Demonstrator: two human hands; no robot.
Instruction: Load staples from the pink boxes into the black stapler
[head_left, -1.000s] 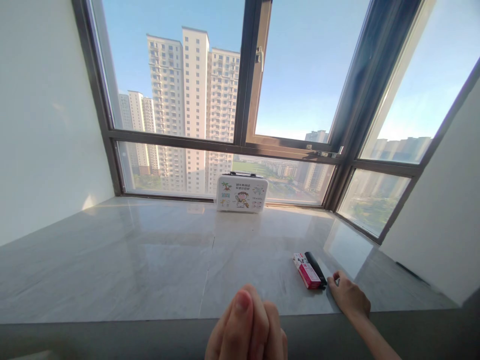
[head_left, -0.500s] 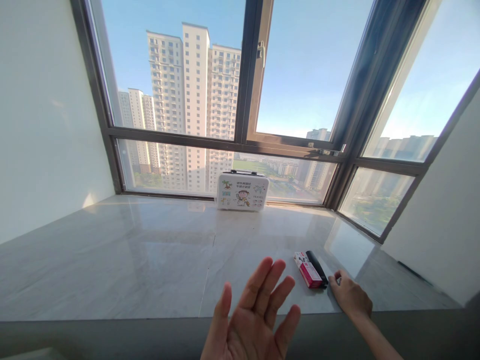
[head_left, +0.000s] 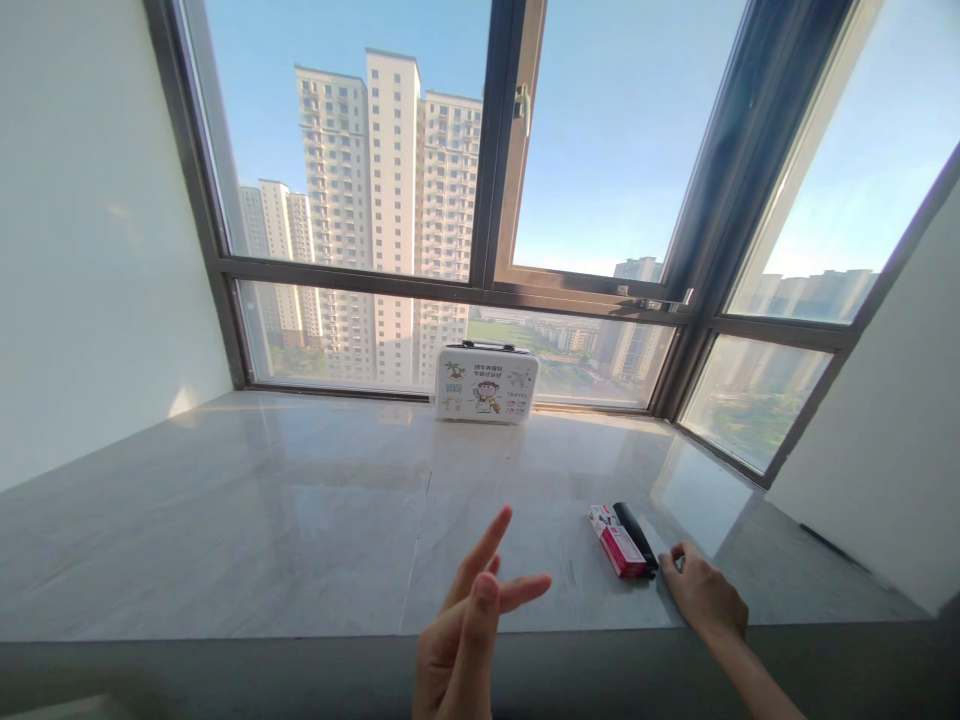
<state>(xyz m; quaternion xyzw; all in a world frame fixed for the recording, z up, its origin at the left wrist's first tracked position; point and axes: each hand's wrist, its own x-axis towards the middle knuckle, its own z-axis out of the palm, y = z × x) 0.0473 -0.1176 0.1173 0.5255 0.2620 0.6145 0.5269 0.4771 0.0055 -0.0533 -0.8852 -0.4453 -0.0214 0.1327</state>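
My left hand (head_left: pixel 469 625) is raised in front of the ledge with nothing in it. Two of its fingers stretch out apart, the thumb stands up in front of them, and the other fingers are partly hidden. On the ledge at the right rests my right hand (head_left: pixel 705 595), its fingers curled in loosely and no object visible in them. Just left of its fingertips lies a slim black object (head_left: pixel 634 532) that looks like a stapler. Against that object's left side sits a small red and white box (head_left: pixel 621 550).
A white case (head_left: pixel 486 385) with cartoon prints and a black handle stands upright at the window. The grey marble ledge (head_left: pixel 300 520) ends at a front edge below my hands. Dark window frames (head_left: pixel 450 288) and white side walls bound it.
My left hand has turned from a spread palm facing me to a side-on pose with two fingers stretched out. My right hand, the box and the black object stay in place.
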